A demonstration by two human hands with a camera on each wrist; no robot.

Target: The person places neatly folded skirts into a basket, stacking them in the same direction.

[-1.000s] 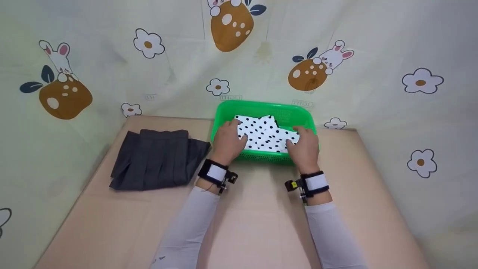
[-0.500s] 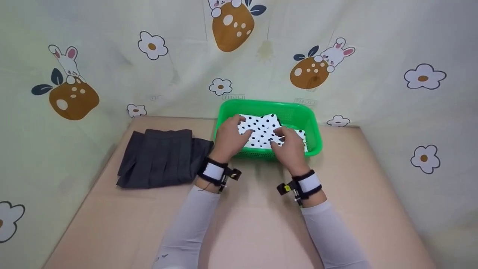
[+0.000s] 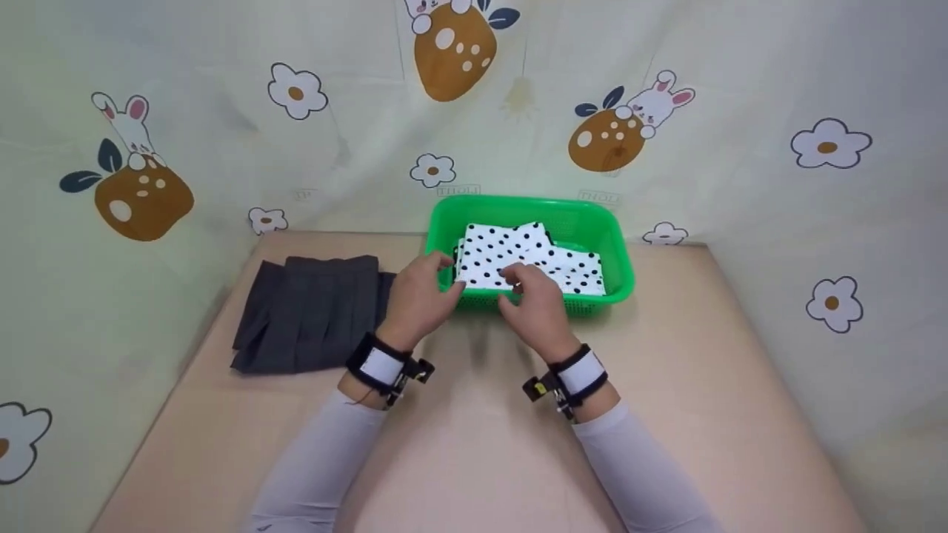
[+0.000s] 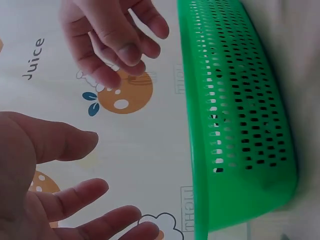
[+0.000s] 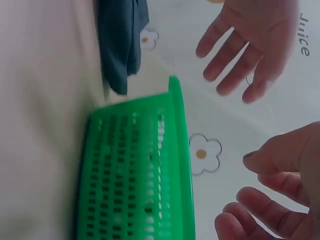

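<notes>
A white cloth with black dots [image 3: 496,248], folded, lies inside the green basket [image 3: 618,274]. My left hand [image 3: 421,300] hovers by the basket's front left corner with relaxed fingers. Over the front rim, my right hand [image 3: 539,307] is held with its fingers loosely bent and nothing between them. Both wrist views show the hands above the rim, apart from the perforated basket wall [image 4: 240,100]. Left of the basket lies a folded dark grey pleated garment [image 3: 311,314], partly behind my left hand.
The basket stands at the back of a beige-covered table [image 3: 474,444]. Behind it hangs a pale curtain [image 3: 355,148] printed with rabbits, flowers and brown fruit shapes.
Both hands have come away from the dotted cloth and drawn back toward the front rim. The left hand moved left, the right hand moved left and nearer. The cloth stays in the basket.
</notes>
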